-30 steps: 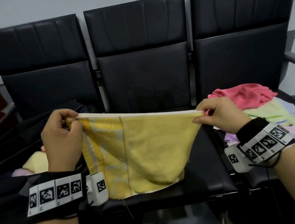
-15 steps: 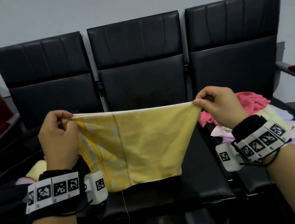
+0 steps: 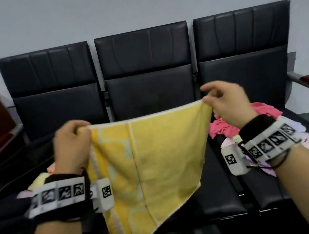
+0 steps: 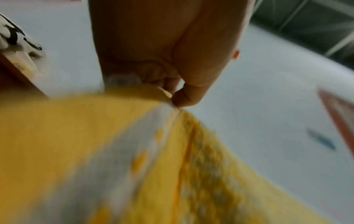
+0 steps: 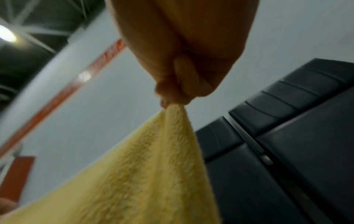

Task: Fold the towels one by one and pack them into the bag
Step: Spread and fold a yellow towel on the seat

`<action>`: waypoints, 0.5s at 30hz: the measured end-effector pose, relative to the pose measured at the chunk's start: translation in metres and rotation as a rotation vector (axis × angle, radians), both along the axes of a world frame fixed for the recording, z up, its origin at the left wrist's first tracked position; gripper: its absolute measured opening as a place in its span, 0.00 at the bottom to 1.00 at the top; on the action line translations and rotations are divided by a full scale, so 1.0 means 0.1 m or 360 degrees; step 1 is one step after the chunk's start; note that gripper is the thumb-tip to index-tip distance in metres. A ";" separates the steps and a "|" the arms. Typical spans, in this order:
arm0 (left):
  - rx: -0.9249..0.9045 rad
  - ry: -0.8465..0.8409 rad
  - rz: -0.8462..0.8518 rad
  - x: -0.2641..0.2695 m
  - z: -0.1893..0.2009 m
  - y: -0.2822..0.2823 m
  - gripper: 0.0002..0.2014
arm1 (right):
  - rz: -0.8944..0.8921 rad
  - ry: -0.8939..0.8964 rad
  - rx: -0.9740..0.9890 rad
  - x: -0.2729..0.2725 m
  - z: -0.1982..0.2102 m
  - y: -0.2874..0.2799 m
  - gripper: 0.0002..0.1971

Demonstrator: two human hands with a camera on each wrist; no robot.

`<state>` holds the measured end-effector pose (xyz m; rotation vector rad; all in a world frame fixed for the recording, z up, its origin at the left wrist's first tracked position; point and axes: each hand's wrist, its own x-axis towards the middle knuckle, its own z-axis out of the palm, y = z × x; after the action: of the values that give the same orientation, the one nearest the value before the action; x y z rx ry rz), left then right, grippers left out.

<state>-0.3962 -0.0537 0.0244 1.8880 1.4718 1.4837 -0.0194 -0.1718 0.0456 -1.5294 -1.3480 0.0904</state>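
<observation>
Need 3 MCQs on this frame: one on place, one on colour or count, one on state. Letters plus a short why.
1. Where does the heap of unfolded pink, green and purple towels lie?
A. on the right-hand black padded seat
B. on the middle seat
C. on the floor

2. How many black padded seat backs stand in the row?
A. two
B. three
C. four

3. How is the yellow patterned terry towel held?
A. draped over one forearm
B. lying flat on a seat
C. hanging from its top edge, one corner pinched by each hand

Answers:
1 A: the heap shows behind the right hand on the right seat.
2 B: three backs stand side by side against the wall.
3 C: the left hand and the right hand each pinch a top corner, and the towel hangs below them in front of the middle seat.
</observation>
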 end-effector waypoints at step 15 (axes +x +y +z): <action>0.0468 -0.0074 -0.0134 0.11 0.15 0.22 0.16 | 0.0090 0.0270 0.0631 0.00 0.12 0.12 0.12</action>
<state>-0.3852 -0.0320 0.0391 2.0345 1.1908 1.7701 -0.0189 -0.1602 0.0575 -1.1255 -1.1907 -0.0125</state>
